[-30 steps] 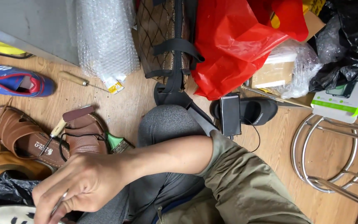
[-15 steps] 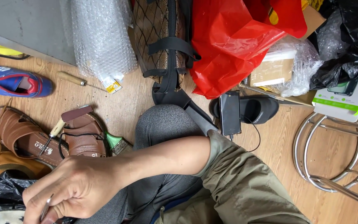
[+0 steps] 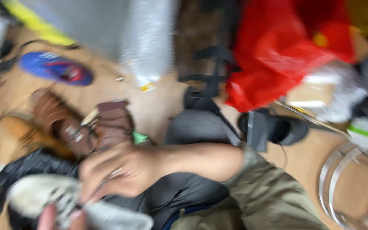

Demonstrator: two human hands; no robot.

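Head view, blurred: right hand with fingers curled, pinching a thin metal tool over a pale shoe gripped beneath by left hand, just below the brown sandals; hasty motion risks the tool slipping onto fingers.

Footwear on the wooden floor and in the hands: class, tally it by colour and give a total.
Brown leather sandals: 2
Blue and red sneaker: 1
Black slide sandal: 1
White shoe, at the right hand, left hand fingertips beneath: 1
Total: 5
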